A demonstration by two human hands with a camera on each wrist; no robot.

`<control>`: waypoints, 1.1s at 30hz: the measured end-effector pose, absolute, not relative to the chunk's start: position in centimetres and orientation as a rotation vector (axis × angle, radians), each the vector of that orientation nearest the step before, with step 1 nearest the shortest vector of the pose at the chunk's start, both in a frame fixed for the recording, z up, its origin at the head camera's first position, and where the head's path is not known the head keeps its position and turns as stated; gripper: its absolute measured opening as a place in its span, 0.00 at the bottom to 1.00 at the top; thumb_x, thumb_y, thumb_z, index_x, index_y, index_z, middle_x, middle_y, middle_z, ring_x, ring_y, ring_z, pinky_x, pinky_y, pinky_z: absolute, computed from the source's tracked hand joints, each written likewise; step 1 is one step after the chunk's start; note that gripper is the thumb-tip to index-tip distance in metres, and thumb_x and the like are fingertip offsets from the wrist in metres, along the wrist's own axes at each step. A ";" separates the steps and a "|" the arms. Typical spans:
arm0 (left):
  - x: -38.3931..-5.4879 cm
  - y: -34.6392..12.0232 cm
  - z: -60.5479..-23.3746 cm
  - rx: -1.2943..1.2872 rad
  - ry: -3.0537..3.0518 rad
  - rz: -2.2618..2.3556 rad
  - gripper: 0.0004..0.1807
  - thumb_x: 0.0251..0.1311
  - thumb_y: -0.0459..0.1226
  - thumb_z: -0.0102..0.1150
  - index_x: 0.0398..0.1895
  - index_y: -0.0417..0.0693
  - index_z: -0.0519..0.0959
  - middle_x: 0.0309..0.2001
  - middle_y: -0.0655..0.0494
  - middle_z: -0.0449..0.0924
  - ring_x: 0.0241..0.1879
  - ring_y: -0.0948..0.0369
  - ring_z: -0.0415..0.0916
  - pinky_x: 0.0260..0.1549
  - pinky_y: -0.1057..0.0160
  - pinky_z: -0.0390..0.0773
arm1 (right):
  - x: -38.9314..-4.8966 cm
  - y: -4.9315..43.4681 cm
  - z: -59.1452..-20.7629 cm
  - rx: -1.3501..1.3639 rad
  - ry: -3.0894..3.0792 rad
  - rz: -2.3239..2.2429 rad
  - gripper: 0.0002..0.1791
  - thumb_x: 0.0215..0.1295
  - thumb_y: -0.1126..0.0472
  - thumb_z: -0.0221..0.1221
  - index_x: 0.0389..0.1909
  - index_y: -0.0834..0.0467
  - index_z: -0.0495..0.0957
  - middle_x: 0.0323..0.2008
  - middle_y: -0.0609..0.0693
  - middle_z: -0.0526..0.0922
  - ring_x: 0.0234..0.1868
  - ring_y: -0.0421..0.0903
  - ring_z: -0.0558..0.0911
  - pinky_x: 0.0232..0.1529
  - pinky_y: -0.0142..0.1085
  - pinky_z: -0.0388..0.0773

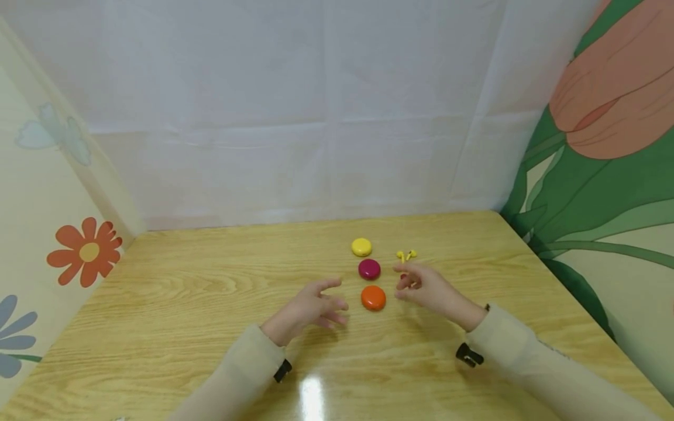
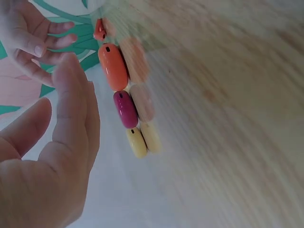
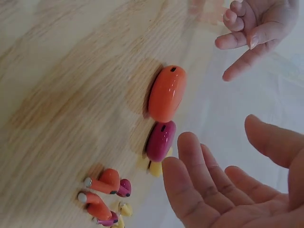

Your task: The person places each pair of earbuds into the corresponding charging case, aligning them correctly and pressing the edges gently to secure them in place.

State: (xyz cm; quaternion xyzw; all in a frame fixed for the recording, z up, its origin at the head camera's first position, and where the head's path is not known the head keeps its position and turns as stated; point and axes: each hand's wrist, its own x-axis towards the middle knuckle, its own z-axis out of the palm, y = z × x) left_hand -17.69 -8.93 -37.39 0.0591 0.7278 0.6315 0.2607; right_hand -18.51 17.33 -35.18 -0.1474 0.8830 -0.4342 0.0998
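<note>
Three rounded earbud cases stand in a line on the table: orange (image 1: 373, 298) nearest, magenta (image 1: 369, 269) behind it, yellow (image 1: 361, 247) farthest. Each shows a small dark port in the left wrist view. To their right lie earbuds in matching colours: yellow earbuds (image 1: 402, 256), orange earbuds (image 3: 110, 179) and a magenta earbud (image 3: 125, 187). My left hand (image 1: 310, 304) hovers left of the orange case, fingers spread and holding nothing. On the other side, my right hand (image 1: 429, 289) is above the earbuds with loosely bent fingers, nothing between them, hiding some earbuds in the head view.
The wooden table (image 1: 210, 292) ends at a white cloth (image 1: 263, 146) hung behind it. Flower-patterned panels border it, with an orange flower (image 1: 84, 252) on the left and a large tulip (image 1: 616, 93) on the right. A black clip (image 1: 468, 355) hangs at the right cuff.
</note>
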 end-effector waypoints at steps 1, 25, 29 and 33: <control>-17.7 -8.9 -37.4 0.152 1.965 1.712 0.31 0.70 0.31 0.50 0.73 0.34 0.54 0.48 0.38 0.80 0.38 0.50 0.84 0.34 0.59 0.83 | -18.5 17.4 -35.2 -0.429 2.594 -1.295 0.28 0.62 0.70 0.63 0.62 0.74 0.67 0.37 0.57 0.82 0.37 0.50 0.81 0.36 0.42 0.80; -18.0 -6.4 -38.5 -0.041 1.795 1.832 0.29 0.69 0.27 0.49 0.72 0.33 0.56 0.47 0.35 0.80 0.40 0.46 0.84 0.33 0.59 0.83 | -18.5 16.9 -36.3 -0.158 2.405 -1.361 0.26 0.66 0.69 0.58 0.63 0.71 0.66 0.37 0.56 0.82 0.35 0.51 0.84 0.35 0.43 0.82; -17.9 -6.1 -38.5 -0.065 1.790 1.860 0.29 0.69 0.26 0.49 0.71 0.32 0.57 0.46 0.35 0.81 0.39 0.46 0.84 0.31 0.60 0.83 | -18.5 16.7 -36.4 -0.127 2.377 -1.395 0.26 0.66 0.70 0.58 0.63 0.72 0.66 0.35 0.57 0.82 0.33 0.51 0.84 0.36 0.44 0.83; -17.7 -5.7 -38.5 -0.070 1.794 1.857 0.29 0.68 0.26 0.49 0.71 0.32 0.57 0.46 0.34 0.81 0.39 0.45 0.84 0.30 0.60 0.83 | -18.4 16.4 -36.5 -0.095 2.348 -1.414 0.27 0.65 0.70 0.59 0.63 0.73 0.66 0.33 0.57 0.82 0.30 0.48 0.84 0.35 0.42 0.83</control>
